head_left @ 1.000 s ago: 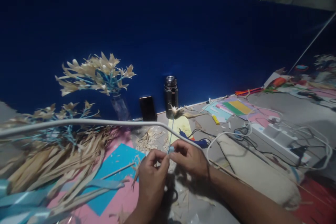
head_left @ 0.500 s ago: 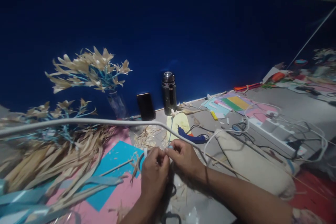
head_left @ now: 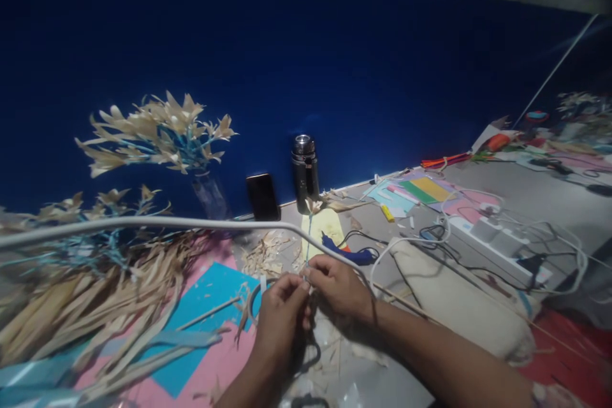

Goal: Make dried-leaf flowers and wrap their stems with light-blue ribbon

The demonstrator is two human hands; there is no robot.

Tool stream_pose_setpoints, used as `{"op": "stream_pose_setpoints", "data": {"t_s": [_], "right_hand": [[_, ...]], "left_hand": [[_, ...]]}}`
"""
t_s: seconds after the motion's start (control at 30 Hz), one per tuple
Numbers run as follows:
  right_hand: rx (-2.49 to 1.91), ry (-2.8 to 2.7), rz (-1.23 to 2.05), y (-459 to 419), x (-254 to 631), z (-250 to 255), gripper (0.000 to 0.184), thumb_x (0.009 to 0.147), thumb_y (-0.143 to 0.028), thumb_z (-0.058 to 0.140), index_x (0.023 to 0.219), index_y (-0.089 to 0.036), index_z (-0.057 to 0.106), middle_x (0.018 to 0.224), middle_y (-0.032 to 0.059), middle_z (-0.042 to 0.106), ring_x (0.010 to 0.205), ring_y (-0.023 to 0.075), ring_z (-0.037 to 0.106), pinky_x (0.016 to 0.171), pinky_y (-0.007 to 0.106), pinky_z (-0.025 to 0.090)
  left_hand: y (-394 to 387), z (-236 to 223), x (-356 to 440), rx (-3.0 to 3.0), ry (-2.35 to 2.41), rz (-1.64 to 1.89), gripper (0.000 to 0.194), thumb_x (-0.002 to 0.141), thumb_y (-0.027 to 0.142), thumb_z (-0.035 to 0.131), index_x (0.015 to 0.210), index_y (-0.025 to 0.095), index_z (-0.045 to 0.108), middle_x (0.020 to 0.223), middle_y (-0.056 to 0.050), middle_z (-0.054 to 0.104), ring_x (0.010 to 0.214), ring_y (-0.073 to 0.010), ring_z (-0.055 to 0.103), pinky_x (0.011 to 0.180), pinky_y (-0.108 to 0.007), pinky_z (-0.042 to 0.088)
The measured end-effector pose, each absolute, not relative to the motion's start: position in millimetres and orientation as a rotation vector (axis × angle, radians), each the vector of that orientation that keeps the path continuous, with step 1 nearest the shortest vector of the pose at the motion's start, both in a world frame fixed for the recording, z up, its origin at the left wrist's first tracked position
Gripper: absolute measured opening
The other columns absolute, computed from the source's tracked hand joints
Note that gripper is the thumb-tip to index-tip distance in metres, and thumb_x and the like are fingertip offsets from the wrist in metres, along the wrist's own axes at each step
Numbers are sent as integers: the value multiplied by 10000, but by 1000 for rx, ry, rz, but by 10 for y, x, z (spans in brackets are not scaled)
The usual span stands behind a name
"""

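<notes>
My left hand (head_left: 281,309) and my right hand (head_left: 338,284) meet low in the middle, fingertips pinched together on a thin blue stem. This artificial flower stem (head_left: 310,236) rises from my fingers and carries a small pale flower at its top. Its lower end is hidden by my hands. Just beyond my right hand, a blue glue gun (head_left: 348,251) lies by a yellow sheet of paper (head_left: 335,223). Shavings and scraps (head_left: 265,254) of dry leaf are scattered past my left hand. A black loop, perhaps a scissor handle, shows below my hands.
A white bar or cable (head_left: 191,222) crosses in front. Behind stand a thermos (head_left: 305,178), a phone (head_left: 262,197) and a vase (head_left: 210,197) of pale flowers. Dry husks (head_left: 109,293) lie left; a power strip (head_left: 497,248) and cream roll (head_left: 459,299) lie right.
My left fingers have loosened and spread a little while still at the stem. The stem's flower shows more clearly above the yellow paper. The camera view has shifted slightly.
</notes>
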State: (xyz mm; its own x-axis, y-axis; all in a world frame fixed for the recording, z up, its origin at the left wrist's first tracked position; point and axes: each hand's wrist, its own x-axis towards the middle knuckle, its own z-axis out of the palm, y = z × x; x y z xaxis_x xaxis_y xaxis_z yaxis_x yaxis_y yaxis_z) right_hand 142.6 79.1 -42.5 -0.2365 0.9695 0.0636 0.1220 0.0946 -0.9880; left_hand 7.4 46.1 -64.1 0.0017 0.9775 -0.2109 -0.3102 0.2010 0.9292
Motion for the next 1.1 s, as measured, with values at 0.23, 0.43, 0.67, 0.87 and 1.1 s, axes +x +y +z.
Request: {"op": "stream_pose_setpoints", "data": {"t_s": [0.23,0.43,0.67,0.87,1.1], "right_hand": [[-1019,-1305,1276,908,1545,-356,418,837,-577,691,839,-160,733,613,-16,546,581,136,469,535,254,363],[-1105,-1335,1250,952,1489,-468,280,753,-439,737,722,-163,704,619,-4,593,607,142,508,582,261,399],[-1266,-1498,1142,1009,1533,-429,250,866,-381,625,766,-167,707,642,14,631,602,155,552,582,263,401],[-1706,-2157,526,1211,2057,-166,236,718,-318,839,881,-176,746,934,96,726,823,250,655,681,300,382],[-1806,-2504,449,1282,2217,-196,459,605,-281,923,1035,-221,775,1055,103,751,963,305,680,713,300,389]], "left_hand": [[550,-623,-16,708,1080,1294,353,682,389,892,716,161,624,523,25,589,460,-94,521,466,-194,428],[549,-558,-27,517,931,1224,421,587,326,967,759,154,624,604,33,590,499,-77,523,471,-180,434],[522,-566,6,497,824,1150,415,585,314,977,733,162,620,615,30,600,508,-89,536,476,-202,459],[587,-582,-21,585,1002,1221,430,571,368,977,739,145,650,577,15,625,507,-98,565,497,-201,473],[669,-632,-129,661,1061,1294,396,599,367,954,749,145,664,567,19,631,495,-92,567,488,-181,449]]}}
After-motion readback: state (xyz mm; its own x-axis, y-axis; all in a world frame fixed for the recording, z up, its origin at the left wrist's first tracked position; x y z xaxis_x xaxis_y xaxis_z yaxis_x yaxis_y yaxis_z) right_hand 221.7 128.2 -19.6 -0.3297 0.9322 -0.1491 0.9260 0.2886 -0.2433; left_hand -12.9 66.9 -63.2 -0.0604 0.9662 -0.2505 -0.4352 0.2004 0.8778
